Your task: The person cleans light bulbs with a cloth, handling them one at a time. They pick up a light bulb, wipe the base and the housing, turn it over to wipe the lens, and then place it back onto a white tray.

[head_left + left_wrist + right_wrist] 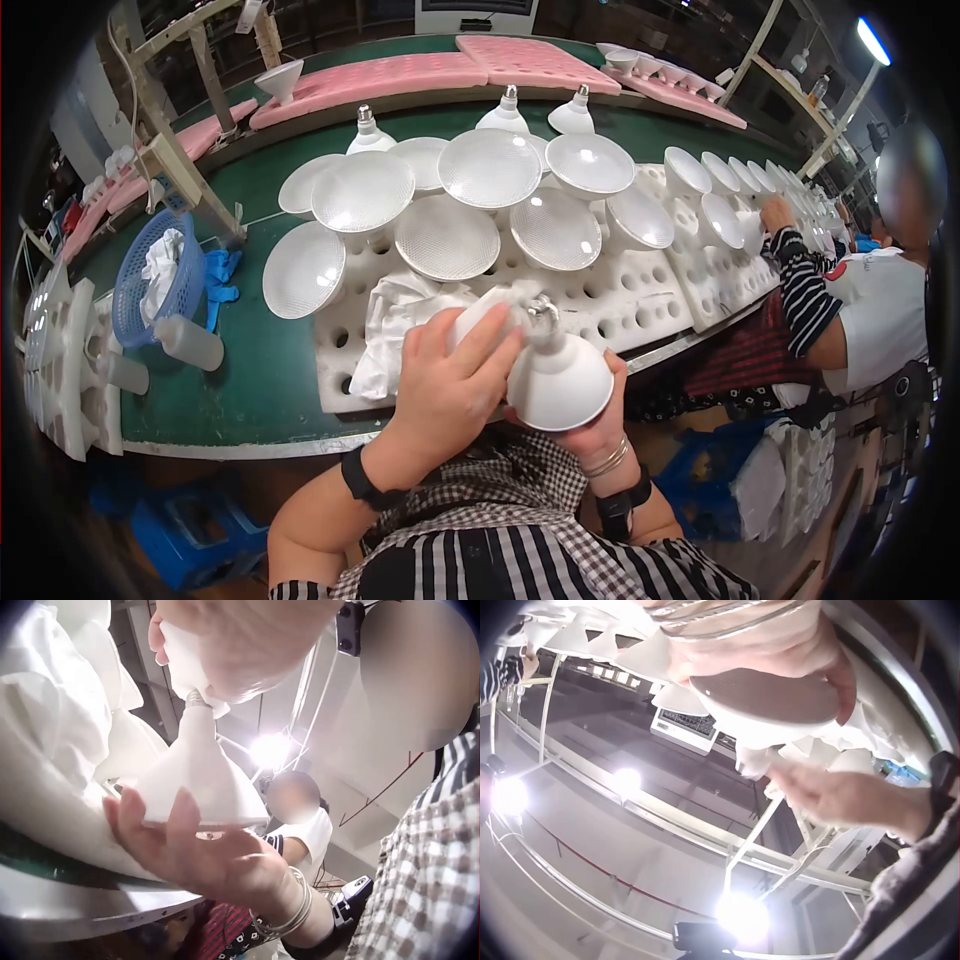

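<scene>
A white cone-shaped reflector bulb (pixel 560 385) is held above the near edge of the bench, its metal screw base (pixel 541 310) pointing up. My right hand (pixel 602 430) grips the bulb by its wide end, with fingers around the rim. My left hand (pixel 450 375) pinches a white cloth (pixel 180 660) at the screw base. In the left wrist view the cloth overlaps the top of the base. A larger crumpled white cloth (pixel 392 335) lies on the foam tray (pixel 640 300) beside my left hand.
Several bulbs, such as one front bulb (pixel 447 238), stand face-up in the foam. A blue basket (pixel 128 290) and a white bottle (pixel 190 343) are at left. Pink foam (pixel 370 88) lines the back. Another person (pixel 870 310) works at right. Blue stools (pixel 190 535) stand below the bench.
</scene>
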Demonstrator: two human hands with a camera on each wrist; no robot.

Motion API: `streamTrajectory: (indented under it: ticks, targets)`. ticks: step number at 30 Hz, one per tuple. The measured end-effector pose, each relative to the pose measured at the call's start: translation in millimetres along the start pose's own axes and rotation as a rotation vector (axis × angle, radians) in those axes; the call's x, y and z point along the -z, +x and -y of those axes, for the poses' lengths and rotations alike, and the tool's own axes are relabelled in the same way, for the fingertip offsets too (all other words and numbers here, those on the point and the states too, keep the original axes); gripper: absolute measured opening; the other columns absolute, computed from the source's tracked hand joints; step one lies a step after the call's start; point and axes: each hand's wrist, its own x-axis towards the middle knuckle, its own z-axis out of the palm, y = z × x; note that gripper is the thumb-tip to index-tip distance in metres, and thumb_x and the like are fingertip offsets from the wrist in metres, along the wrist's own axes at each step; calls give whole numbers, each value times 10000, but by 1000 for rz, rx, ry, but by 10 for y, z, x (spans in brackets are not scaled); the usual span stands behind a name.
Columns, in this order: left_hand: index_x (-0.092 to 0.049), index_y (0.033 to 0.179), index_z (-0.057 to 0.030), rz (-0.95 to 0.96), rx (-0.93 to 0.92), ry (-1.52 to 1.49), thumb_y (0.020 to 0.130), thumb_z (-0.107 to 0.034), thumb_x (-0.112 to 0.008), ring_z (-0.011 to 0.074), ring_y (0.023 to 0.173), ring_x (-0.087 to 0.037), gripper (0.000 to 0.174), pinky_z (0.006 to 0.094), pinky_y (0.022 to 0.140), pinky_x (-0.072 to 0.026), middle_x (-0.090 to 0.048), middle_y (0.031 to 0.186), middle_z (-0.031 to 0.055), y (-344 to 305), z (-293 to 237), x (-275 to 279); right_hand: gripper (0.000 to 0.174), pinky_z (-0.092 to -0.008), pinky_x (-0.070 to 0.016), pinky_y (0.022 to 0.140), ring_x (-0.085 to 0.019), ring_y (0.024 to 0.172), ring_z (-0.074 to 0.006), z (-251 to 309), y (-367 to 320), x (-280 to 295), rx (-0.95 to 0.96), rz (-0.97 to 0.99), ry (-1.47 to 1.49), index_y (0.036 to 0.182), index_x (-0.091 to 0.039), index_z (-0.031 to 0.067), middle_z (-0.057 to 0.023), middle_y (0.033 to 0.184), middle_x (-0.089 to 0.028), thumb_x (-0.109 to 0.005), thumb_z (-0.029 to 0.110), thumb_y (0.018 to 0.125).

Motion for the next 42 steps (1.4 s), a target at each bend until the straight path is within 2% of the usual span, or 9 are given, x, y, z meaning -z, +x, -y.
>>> streamTrajectory:
  ticks: [10,16,21,24,26,27,34,37,42]
  targets:
    - [-645,1243,-89,-105,269,-192,798,9,-637,364,1088,-542,456,437,947,-452,-580,1323,137,-144,359,54,890,-642,-471,959,-551,1178,-505,22,50,11,-40,38,-94,1460,-367,19,-332,1357,-484,-447,670,857]
    - [-650,1237,-132,144,154,47,767,-94,-739,365,1128,-523,480,449,967,-431,-573,1334,125,-258,404,-268,894,-649,-479,943,-538,1197,-512,15,10,36,-29,28,-95,1463,-365,28,-332,1370,-473,-476,671,851]
    - [-646,1231,-111,68,138,89,738,-108,-766,375,1098,-537,508,471,936,-441,-601,1291,113,-190,344,-20,885,-648,-486,938,-537,1203,-506,27,-1,4,-63,-3,-115,1457,-374,31,-322,1370,-479,-468,668,851]
    - [-631,1248,-76,-112,44,-61,760,-111,-771,295,1013,-605,509,401,875,-480,-647,1184,102,-63,281,147,864,-640,-492,938,-549,1191,-498,-3,-5,-37,-100,31,-131,1453,-383,37,-309,1367,-489,-448,658,856]
    - [-626,1240,-35,141,500,-869,822,-99,-751,153,926,-632,441,289,791,-492,-661,1086,70,50,148,277,841,-624,-503,931,-565,1176,-483,-31,-12,-75,-109,12,-167,1453,-391,45,-286,1359,-507,-442,641,862]
    - [-639,1194,-20,169,549,-1125,888,-94,-714,49,836,-601,324,200,718,-470,-645,1006,26,38,154,213,819,-615,-511,924,-577,1164,-472,-37,-9,-82,-116,21,-188,1449,-400,60,-269,1354,-519,-446,631,864]
    - [-655,998,-14,206,726,-1322,950,-149,-660,32,730,-563,142,188,655,-466,-631,853,-16,110,52,103,793,-619,-509,923,-583,1153,-467,-83,25,-75,-167,1,-188,1433,-419,65,-267,1337,-530,-446,619,867]
    - [-648,918,-12,232,849,-1412,984,-213,-607,37,690,-549,216,193,602,-454,-623,820,-7,195,74,153,795,-625,-503,926,-575,1161,-477,-84,49,-60,-207,28,-140,1434,-419,64,-277,1333,-529,-450,617,863]
    - [-674,964,-9,319,756,-1586,973,-256,-619,52,677,-553,253,201,581,-449,-628,817,7,71,224,128,820,-677,-464,942,-531,1190,-536,-41,47,-75,-316,81,-108,1459,-390,72,-311,1351,-500,-420,642,871]
